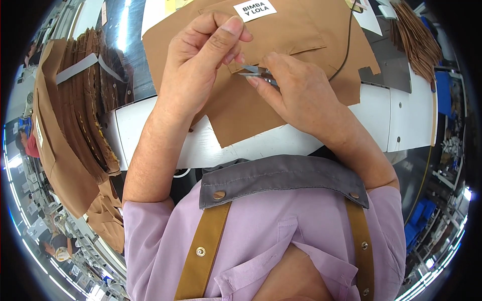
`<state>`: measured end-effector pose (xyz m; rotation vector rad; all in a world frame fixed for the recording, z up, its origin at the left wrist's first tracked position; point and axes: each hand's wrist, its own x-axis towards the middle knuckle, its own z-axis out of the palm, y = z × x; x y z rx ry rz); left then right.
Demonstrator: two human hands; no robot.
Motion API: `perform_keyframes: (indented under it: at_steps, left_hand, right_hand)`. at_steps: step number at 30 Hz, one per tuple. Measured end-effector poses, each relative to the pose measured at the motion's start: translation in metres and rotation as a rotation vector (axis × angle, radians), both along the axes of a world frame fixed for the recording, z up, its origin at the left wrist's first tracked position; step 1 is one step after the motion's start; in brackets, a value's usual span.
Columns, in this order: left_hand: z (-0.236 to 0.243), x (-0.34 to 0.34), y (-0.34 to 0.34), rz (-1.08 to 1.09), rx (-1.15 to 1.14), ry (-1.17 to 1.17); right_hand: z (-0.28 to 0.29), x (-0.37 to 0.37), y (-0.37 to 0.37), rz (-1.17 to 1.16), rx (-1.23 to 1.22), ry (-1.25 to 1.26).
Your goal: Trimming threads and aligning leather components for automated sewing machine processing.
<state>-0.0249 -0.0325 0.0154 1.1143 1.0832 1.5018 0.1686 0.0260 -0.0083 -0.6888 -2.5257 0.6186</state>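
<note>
In the head view, the person's right hand (301, 93) has its fingers clamped on small metal snips (266, 75), whose slightly parted blades point left, over the near edge of a patch on the brown fabric (241, 118). The left hand (196, 65) is raised just left of the snips, thumb and forefinger together; whether they pinch a thread I cannot tell. The fabric lies across the white tabletop (281, 139), a white label (255, 9) at its far side. Stacked brown pieces (83, 110) hang at left.
</note>
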Motion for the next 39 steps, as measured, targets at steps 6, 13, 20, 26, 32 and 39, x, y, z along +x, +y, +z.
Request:
perform_keyframes:
  at_steps: [6, 13, 20, 26, 32, 39]
  left_hand:
    - [-0.003, 0.0, -0.001, -0.079, -0.039, -0.109]
    - [-0.001, 0.007, -0.001, -0.103, -0.022, -0.16]
    - [0.0, 0.011, -0.001, -0.104, -0.023, -0.269]
    - [0.007, -0.036, -0.027, -0.233, -0.096, -0.218]
    - [0.025, -0.058, -0.076, -0.352, -0.411, 0.38]
    - [0.009, -0.009, -0.034, 0.186, -0.08, 1.014]
  right_hand:
    - [-0.004, -0.008, -0.004, -0.012, 0.059, 0.008]
    - [-0.011, -0.012, -0.007, -0.039, 0.133, -0.003]
    - [-0.006, -0.012, -0.007, -0.036, 0.151, -0.062]
    - [-0.003, 0.003, 0.003, -0.03, 0.166, 0.002]
    - [-0.002, 0.038, 0.031, -0.06, 0.18, 0.066]
    - [-0.012, 0.057, 0.031, -0.067, 0.24, 0.047]
